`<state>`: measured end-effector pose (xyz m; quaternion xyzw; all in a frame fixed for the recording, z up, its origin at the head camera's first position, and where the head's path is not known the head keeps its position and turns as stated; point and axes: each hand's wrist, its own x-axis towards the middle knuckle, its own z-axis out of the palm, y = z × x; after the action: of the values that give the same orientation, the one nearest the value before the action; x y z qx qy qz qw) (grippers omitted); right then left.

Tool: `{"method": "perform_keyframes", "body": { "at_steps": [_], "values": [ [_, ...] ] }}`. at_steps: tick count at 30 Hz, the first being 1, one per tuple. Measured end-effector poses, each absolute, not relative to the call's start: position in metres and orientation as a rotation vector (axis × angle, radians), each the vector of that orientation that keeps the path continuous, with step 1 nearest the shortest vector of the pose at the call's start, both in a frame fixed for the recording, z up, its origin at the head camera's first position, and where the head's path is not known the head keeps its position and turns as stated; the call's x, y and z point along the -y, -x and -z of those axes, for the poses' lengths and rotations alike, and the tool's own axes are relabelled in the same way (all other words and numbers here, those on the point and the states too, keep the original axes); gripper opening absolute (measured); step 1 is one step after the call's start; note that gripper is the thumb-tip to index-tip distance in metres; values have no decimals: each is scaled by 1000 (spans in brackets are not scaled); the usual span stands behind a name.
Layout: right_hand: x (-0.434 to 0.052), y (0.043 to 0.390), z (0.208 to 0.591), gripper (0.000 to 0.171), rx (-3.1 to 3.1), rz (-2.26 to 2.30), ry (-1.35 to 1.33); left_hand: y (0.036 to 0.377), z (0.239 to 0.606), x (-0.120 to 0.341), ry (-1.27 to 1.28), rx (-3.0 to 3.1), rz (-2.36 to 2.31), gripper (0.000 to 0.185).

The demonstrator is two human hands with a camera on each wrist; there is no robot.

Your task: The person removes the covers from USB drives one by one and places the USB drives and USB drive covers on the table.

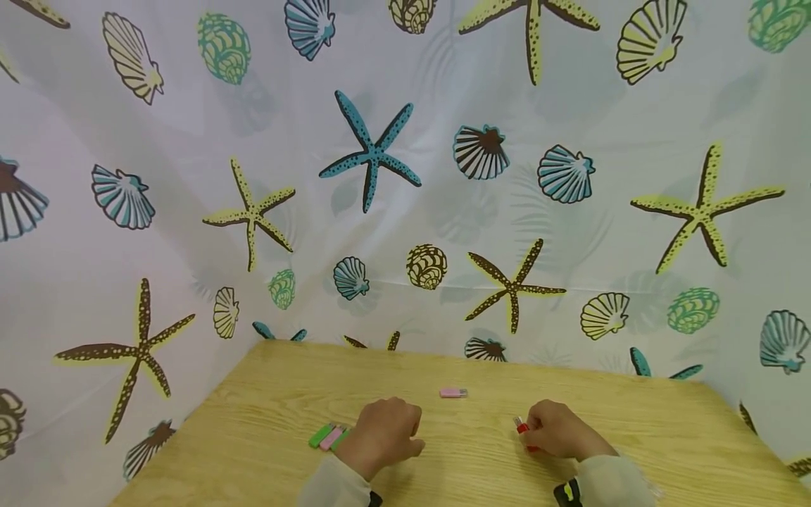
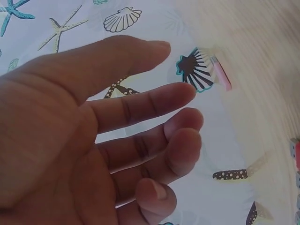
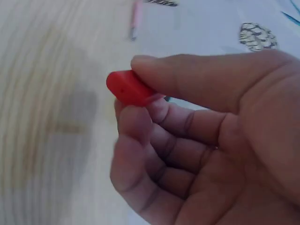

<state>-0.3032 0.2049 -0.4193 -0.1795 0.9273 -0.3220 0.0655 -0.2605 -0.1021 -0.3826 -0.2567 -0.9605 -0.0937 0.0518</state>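
Observation:
My right hand (image 1: pixel 560 431) pinches a red USB flash drive (image 3: pixel 130 88) between thumb and curled fingers, its metal plug pointing up and to the left in the head view. My left hand (image 1: pixel 384 433) hovers above the table with nothing in it; in the left wrist view its fingers (image 2: pixel 150 103) are loosely bent and apart from the thumb. Beside it, to the left, a green flash drive (image 1: pixel 322 435), a pink flash drive (image 1: pixel 331 439) and another green one (image 1: pixel 340 439) lie side by side, the last partly hidden by the hand. A separate pink flash drive (image 1: pixel 453 393) lies farther back, between both hands.
The light wooden table (image 1: pixel 475 436) ends at a white curtain (image 1: pixel 405 225) printed with starfish and shells, which rises along its back and sides. A small clear object (image 1: pixel 646 486) shows on the table beside the right sleeve.

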Motion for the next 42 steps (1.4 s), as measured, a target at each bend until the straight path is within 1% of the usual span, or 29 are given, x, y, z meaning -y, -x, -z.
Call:
{"method": "perform_keyframes", "body": {
  "at_steps": [4, 12, 17, 22, 26, 33, 37, 42],
  "values": [
    [-202, 295, 407, 18, -2615, 1143, 687, 260, 382, 97, 820, 2894, 332, 27],
    [-189, 273, 377, 15, -2304, 1325, 957, 256, 367, 75, 904, 2854, 344, 21],
    [-181, 265, 365, 12, -2175, 1399, 1050, 250, 355, 63, 992, 2854, 406, 18],
    [-170, 260, 360, 15, -2127, 1489, 1123, 239, 348, 58, 1069, 2805, 471, 27],
    [-159, 257, 360, 20, -2159, 1545, 1209, 230, 347, 54, 1048, 2646, 435, 31],
    [-145, 253, 358, 25, -2263, 1651, 1160, 226, 341, 50, 925, 2520, 422, 29],
    [-146, 250, 354, 26, -2312, 1604, 1141, 226, 336, 53, 929, 2534, 437, 23],
    [-150, 246, 352, 27, -2302, 1489, 1199, 223, 331, 58, 946, 2556, 420, 17]
  ]
}}
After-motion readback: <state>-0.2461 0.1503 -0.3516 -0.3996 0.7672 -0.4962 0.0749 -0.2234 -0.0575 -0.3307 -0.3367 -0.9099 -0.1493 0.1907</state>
